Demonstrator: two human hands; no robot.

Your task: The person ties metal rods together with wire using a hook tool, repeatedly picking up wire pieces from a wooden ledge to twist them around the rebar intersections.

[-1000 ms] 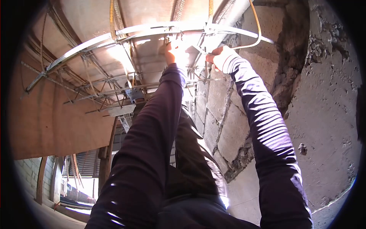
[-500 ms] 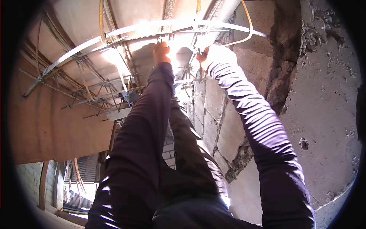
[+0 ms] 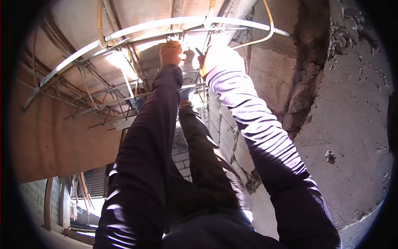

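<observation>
My left hand (image 3: 172, 53) is raised to the steel bars, just below a long pale rebar (image 3: 149, 27) that curves across the top. Its fingers are curled, and glare hides what they may hold. To its right, my right hand (image 3: 211, 58) is closed on a dark thin tool (image 3: 199, 51), its handle mostly hidden in the palm. Strong sunlight washes out the bars between the two hands. A bent, rusty rebar hook (image 3: 271, 31) hangs right of my right hand.
A rough concrete and block wall (image 3: 348, 120) rises on the right. Brown formwork board (image 3: 66, 137) stands at the left, under a lattice of rebar (image 3: 95, 99). My legs (image 3: 199, 145) show below, with block masonry (image 3: 181, 159) behind them.
My right hand has moved left and slightly down, closer to my left hand, and the dark tool shows more clearly. My left hand has shifted slightly left. The view has shifted slightly.
</observation>
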